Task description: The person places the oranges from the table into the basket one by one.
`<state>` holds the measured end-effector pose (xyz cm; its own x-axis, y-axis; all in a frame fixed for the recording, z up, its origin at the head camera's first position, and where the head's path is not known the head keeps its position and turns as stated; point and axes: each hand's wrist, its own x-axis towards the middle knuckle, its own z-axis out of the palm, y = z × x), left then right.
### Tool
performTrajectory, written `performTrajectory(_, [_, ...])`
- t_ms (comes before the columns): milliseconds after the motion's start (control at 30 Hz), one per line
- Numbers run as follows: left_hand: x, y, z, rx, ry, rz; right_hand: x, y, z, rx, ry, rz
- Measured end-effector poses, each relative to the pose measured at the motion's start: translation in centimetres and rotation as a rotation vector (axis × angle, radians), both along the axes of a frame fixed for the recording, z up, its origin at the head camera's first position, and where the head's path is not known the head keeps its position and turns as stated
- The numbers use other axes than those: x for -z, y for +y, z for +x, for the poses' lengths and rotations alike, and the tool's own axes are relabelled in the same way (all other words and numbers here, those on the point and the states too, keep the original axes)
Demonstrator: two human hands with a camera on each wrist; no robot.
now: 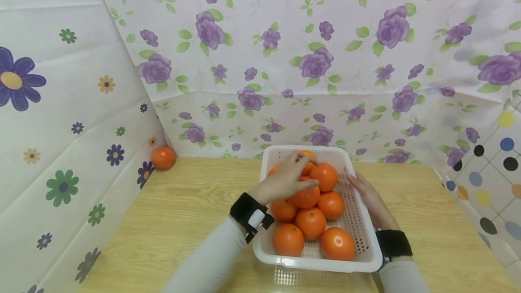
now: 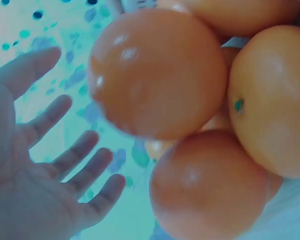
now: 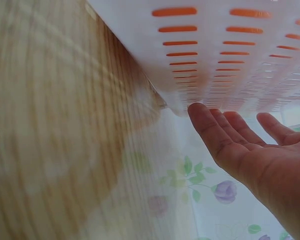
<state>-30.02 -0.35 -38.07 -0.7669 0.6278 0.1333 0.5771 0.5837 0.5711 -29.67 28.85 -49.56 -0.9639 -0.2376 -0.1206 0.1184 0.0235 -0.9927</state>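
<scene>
A white plastic basket (image 1: 317, 263) holds several oranges (image 1: 311, 223), piled highest toward its back left. Over that pile is my left hand (image 1: 286, 179), its fingers reaching across the upper fruit. In the left wrist view the left hand (image 2: 45, 165) has its fingers spread, with a gap to the nearest orange (image 2: 160, 75). My right hand (image 1: 372, 200) is at the basket's right side. From the right wrist, the right hand (image 3: 260, 155) shows nearly straight fingers, their tips at the slotted outer wall (image 3: 205, 65); the thumb is mostly out of that view.
A lone orange fruit (image 1: 163, 158) lies at the table's back left corner, against the flowered side sheet (image 1: 81, 148). Behind the wooden table (image 1: 195, 202) hangs a sheet with purple roses (image 1: 260, 67). A dotted sheet (image 1: 488, 184) borders the right.
</scene>
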Motion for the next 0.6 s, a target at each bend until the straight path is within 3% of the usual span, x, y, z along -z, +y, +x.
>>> performTrajectory(133, [-0.6, -1.5, -0.7, -0.074, 0.018, 0.191, 0.0, 0.0, 0.0, -0.001, 0.004, 0.002])
performTrajectory(367, [-1.2, -5.1, -2.2, -0.208, 0.144, 0.488, 0.0, -0.1, 0.0, 0.002, 0.005, 0.001])
performTrajectory(600, [-1.5, -9.7, -3.1, -0.368, 0.193, 0.631, -0.1, -0.1, 0.1, 0.005, 0.000, 0.007])
